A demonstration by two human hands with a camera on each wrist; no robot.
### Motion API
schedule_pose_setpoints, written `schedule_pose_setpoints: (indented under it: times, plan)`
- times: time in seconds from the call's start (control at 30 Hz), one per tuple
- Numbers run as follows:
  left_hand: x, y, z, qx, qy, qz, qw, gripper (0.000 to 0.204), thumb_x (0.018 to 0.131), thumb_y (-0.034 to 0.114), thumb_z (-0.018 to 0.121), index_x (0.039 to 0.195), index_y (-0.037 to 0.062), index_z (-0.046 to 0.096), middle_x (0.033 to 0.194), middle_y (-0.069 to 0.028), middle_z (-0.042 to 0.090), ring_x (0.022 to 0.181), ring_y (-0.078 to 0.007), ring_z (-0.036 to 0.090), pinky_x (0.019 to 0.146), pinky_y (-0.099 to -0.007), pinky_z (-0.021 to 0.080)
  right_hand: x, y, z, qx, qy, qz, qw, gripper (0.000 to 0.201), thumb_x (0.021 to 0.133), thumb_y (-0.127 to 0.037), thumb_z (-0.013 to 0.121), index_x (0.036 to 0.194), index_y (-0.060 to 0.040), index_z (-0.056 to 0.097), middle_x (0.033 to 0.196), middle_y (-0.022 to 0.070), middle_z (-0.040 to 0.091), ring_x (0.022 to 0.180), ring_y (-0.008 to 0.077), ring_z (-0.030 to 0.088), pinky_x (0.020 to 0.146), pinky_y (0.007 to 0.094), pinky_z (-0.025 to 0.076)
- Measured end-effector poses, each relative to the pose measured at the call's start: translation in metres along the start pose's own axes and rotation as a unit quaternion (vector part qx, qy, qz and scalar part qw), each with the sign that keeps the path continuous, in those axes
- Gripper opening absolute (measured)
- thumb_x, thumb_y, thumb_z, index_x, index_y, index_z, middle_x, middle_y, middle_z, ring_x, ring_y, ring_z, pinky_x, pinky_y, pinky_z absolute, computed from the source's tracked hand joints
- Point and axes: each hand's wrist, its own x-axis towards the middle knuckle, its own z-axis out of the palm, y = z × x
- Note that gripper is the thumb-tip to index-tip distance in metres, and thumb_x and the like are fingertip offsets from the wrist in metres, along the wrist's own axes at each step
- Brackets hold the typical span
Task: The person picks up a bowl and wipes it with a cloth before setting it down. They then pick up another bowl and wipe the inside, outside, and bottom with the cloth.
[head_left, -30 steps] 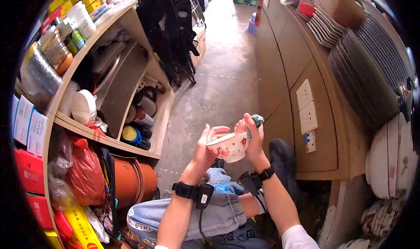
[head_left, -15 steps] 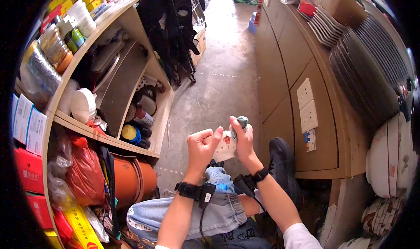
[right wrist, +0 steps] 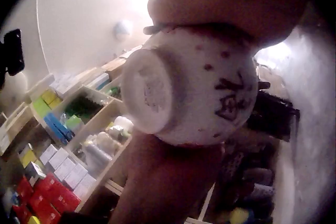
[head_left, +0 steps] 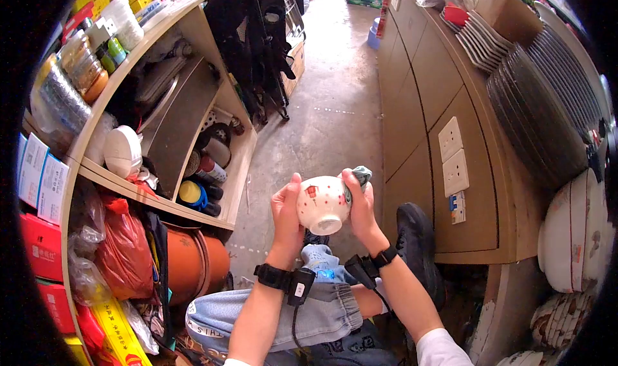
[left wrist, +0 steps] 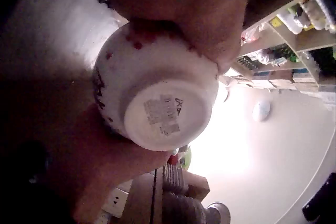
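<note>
A white bowl (head_left: 325, 202) with red dots and small red pictures is held between both hands, its foot tilted toward me. My left hand (head_left: 286, 215) grips its left side, thumb up along the wall. On the opposite side my right hand (head_left: 364, 211) grips the bowl and a bunched grey-green cloth (head_left: 362, 174), which pokes out above the thumb. In the left wrist view the bowl's foot (left wrist: 168, 116) carries a worn, printed grey label. Dark characters (right wrist: 229, 98) show on the wall in the right wrist view. The bowl's inside is hidden.
At left, a wooden shelf unit (head_left: 241, 192) holds jars, boxes and bags, with an orange pot (head_left: 193, 263) below. A brown cabinet (head_left: 463, 224) with sockets stands at right, bearing stacked plates (head_left: 528, 115). Large white bowls (head_left: 570, 231) sit nearby. Concrete floor (head_left: 315, 134) runs between.
The bowl has turned so its foot faces me. My left hand, fingers curled half a second ago, now spreads along its left side. The right hand has kept the cloth and bowl, shifting slightly left.
</note>
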Motion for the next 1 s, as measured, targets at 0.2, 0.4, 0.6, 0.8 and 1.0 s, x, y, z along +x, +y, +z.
schedule_pose_setpoints:
  times: [0.2,0.4,0.6,0.8,1.0]
  plan:
    - [-0.002,0.006,0.005,-0.086,-0.003,-0.064,0.994,0.05,0.1,0.05,0.052,0.113,0.0028,0.063,0.108,-0.0132,0.071,0.092,-0.0211,0.071,0.081,-0.036,0.058,0.005,0.014,-0.004,0.056,0.027,0.036,0.997,0.027,0.096,-0.039,0.064,0.095,-0.0123,0.058,0.085,-0.0046,0.056,0.075,0.0063,0.053,0.069,0.0248,0.045]
    - [0.004,0.002,0.002,-0.033,-0.069,-0.063,0.995,0.049,0.104,0.048,0.046,0.12,0.0037,0.059,0.114,-0.0115,0.067,0.1,-0.0192,0.067,0.087,-0.0355,0.055,0.005,0.004,-0.002,0.113,0.082,0.058,0.989,0.027,0.096,-0.039,0.063,0.093,-0.0143,0.054,0.087,-0.0039,0.054,0.075,0.0072,0.053,0.069,0.0268,0.046]
    - [-0.005,0.002,0.016,0.151,-0.074,-0.006,0.986,0.045,0.101,0.044,0.056,0.125,0.0076,0.047,0.111,-0.005,0.056,0.101,-0.0135,0.057,0.086,-0.0292,0.051,0.006,0.005,-0.004,-0.231,0.083,-0.13,0.961,0.049,0.097,-0.034,0.062,0.059,-0.0037,0.057,0.051,-0.0037,0.05,0.051,0.0063,0.046,0.047,0.0318,0.037]
    - [-0.011,0.011,0.026,0.24,-0.103,0.017,0.965,0.062,0.089,0.043,0.074,0.129,0.008,0.043,0.112,-0.006,0.053,0.1,-0.0132,0.056,0.083,-0.027,0.051,0.005,0.002,-0.004,-0.204,0.08,-0.119,0.969,0.045,0.097,-0.029,0.064,0.061,-0.0035,0.055,0.053,-0.0047,0.047,0.052,0.0049,0.043,0.046,0.0302,0.034]
    - [-0.003,0.0,0.016,0.246,-0.06,0.03,0.967,0.067,0.084,0.041,0.079,0.127,0.0052,0.043,0.106,-0.0101,0.058,0.093,-0.0155,0.062,0.075,-0.0291,0.056,0.007,0.005,-0.004,-0.195,0.058,-0.149,0.968,0.044,0.097,-0.03,0.066,0.063,-0.0038,0.055,0.057,-0.0052,0.049,0.056,0.0046,0.042,0.048,0.0293,0.034]
